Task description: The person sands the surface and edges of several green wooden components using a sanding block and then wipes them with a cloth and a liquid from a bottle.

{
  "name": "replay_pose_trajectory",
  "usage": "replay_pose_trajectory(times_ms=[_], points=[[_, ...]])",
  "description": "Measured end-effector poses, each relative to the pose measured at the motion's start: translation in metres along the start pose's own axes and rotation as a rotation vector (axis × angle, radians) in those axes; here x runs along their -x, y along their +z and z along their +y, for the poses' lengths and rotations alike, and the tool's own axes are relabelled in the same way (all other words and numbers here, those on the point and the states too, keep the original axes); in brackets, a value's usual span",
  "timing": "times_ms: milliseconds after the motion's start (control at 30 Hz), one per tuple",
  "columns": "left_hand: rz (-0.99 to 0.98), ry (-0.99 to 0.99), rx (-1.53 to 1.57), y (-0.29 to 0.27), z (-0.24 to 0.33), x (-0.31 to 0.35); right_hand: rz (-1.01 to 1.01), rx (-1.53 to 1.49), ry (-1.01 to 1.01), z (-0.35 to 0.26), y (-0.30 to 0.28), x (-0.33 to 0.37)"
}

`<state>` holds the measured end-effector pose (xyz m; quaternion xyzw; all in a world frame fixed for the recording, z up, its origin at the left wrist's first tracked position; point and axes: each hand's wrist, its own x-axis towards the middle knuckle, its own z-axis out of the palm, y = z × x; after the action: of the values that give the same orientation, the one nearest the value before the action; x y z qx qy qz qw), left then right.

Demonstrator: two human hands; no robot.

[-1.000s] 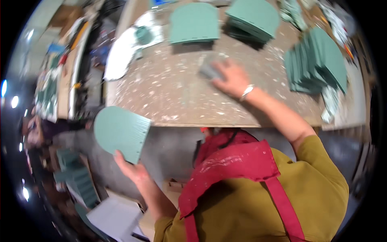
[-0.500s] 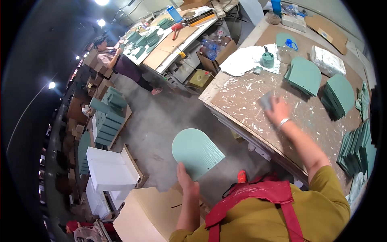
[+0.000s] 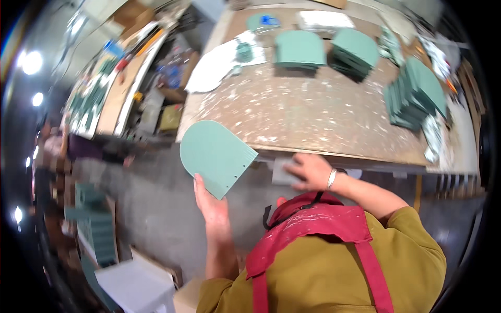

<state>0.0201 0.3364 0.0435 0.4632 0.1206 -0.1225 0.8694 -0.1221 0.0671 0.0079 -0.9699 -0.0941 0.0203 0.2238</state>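
Observation:
A pale green panel (image 3: 214, 156), rounded at one end and straight at the other, is held up in front of the table's near edge. My left hand (image 3: 211, 203) grips it by the lower edge, thumb over its face. Small holes run along the straight end. My right hand (image 3: 313, 173) is at the table's near edge, in front of my apron, with a light grey flat pad (image 3: 282, 173) at its fingertips. Motion blurs the pad, and its exact kind does not show.
The scuffed brown worktop (image 3: 271, 115) bears stacks of green panels (image 3: 300, 48), (image 3: 355, 49), (image 3: 415, 96). White cloth (image 3: 211, 68) and a small green jar (image 3: 244, 52) lie at its left. Another workbench (image 3: 112, 99) and a person (image 3: 83, 146) are farther left; a white box (image 3: 135, 284) stands lower left.
My view has turned right toward the table. My right hand has drawn back from the tabletop to its near edge with the grey pad. The green panel has come closer to the table.

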Motion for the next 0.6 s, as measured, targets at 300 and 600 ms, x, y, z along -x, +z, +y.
replay_pose_trajectory(times_ms=[300, 600], points=[[-0.516, -0.266, -0.134, 0.058, -0.092, -0.023, 1.023, -0.689, 0.929, 0.066, -0.044, 0.261], [-0.258, -0.467, -0.325, 0.139, -0.175, 0.008, 1.267, -0.209, 1.425, 0.229, -0.11, 0.46]])
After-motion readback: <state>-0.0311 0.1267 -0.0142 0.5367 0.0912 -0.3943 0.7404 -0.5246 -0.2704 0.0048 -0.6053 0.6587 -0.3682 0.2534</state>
